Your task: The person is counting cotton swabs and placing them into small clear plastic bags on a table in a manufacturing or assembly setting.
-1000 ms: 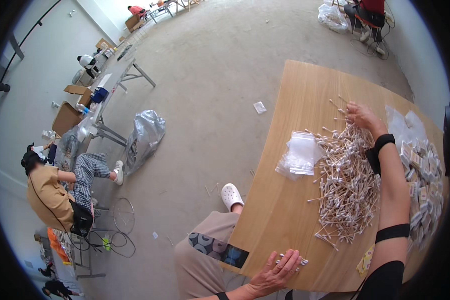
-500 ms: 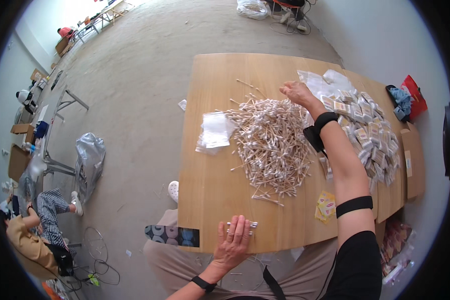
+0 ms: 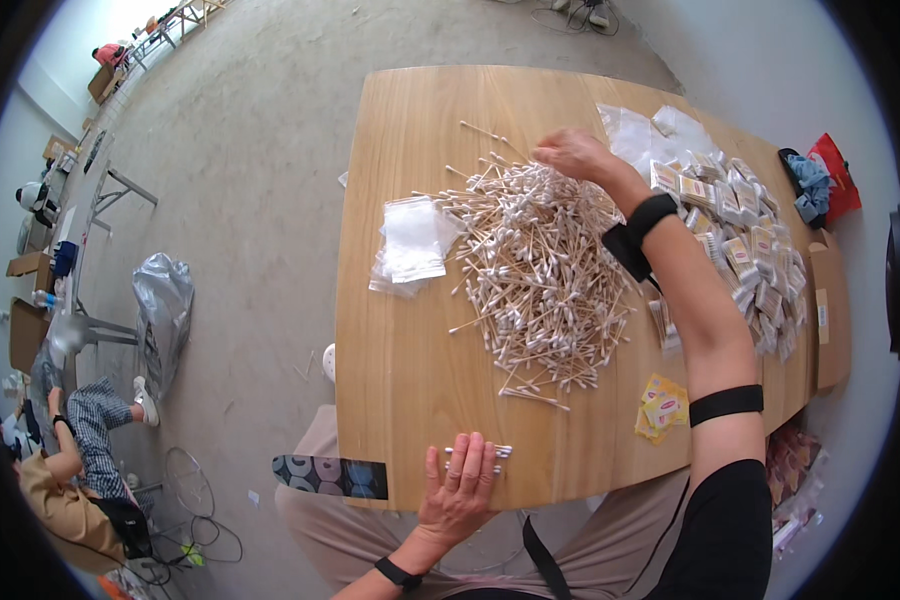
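The right hand has shifted left to the far edge of the loose heap of thin, fluffy-tipped cotton swabs, fingers curled; whether they pinch any I cannot tell. The left hand lies flat over a few swabs on the wood-grain table, hiding their middles.

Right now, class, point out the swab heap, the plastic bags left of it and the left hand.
Swab heap [image 3: 545, 270], head view: middle of the heap.
Plastic bags [image 3: 414, 240], head view: the top bag's face.
Left hand [image 3: 457, 492], head view: back of the hand.
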`<state>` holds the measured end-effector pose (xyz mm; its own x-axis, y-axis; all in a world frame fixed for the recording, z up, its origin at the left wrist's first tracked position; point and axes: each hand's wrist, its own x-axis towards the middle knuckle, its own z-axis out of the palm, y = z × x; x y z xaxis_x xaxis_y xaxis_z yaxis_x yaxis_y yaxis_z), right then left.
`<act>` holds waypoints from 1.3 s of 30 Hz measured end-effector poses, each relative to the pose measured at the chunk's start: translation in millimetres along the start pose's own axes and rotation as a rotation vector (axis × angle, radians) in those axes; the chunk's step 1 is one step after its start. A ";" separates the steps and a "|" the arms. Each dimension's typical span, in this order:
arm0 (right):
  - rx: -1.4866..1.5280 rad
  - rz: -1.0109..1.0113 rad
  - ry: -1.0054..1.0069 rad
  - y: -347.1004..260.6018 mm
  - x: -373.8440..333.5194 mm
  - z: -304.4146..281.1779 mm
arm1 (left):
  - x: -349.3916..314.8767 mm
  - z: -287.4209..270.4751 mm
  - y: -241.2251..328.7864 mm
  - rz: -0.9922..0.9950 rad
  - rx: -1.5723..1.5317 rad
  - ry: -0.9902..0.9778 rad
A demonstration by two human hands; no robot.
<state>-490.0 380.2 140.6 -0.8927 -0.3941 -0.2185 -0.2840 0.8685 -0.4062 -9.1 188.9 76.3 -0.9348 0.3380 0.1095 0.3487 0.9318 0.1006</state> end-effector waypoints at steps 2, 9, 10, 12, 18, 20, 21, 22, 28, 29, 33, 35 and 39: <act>-0.041 -0.057 0.015 -20.5 20.5 10.1 | 1.6 -0.9 1.7 0.004 -0.014 0.003; -0.267 -0.066 -0.192 -66.1 26.7 23.0 | 3.3 -3.1 0.9 0.014 0.020 0.012; -0.273 -0.065 -0.195 -64.4 22.1 18.5 | 3.7 -2.5 1.0 0.012 0.014 0.015; -0.198 -0.121 -0.414 -65.8 8.7 6.6 | 3.1 -1.2 -0.8 0.013 -0.001 0.034; -0.139 -0.064 -0.406 -59.3 -58.9 -18.0 | 3.5 3.3 -1.0 0.037 -0.003 0.053; -0.034 -0.156 -0.325 -49.7 -81.4 -12.2 | 2.5 3.4 -0.6 0.028 -0.019 0.057; -0.018 -0.154 -0.316 -58.0 -95.0 -5.9 | 1.0 2.9 -1.2 0.011 -0.032 0.053; -0.019 -0.158 -0.312 -63.5 -110.5 1.4 | 1.5 2.0 -1.4 0.010 -0.028 0.056; -0.240 -0.268 0.250 -70.2 -193.4 62.5 | 6.2 6.7 0.3 0.009 -0.123 0.124; -0.255 -0.276 0.355 -67.8 -204.0 73.5 | 7.5 6.3 0.2 0.016 -0.122 0.123; -0.079 -0.352 0.579 -94.6 -275.5 96.6 | 4.5 9.0 -2.8 0.002 -0.073 0.136; -0.063 -0.226 0.377 -99.3 -312.8 125.0 | 5.3 9.1 -1.9 0.001 -0.048 0.144; -0.053 -0.177 0.294 -99.0 -326.3 175.5 | 5.8 12.9 -2.1 0.002 -0.036 0.165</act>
<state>-109.2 370.0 96.4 -0.8884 -0.4434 0.1191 -0.4544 0.8118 -0.3666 -16.1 190.6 63.9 -0.9113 0.3109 0.2699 0.3554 0.9249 0.1348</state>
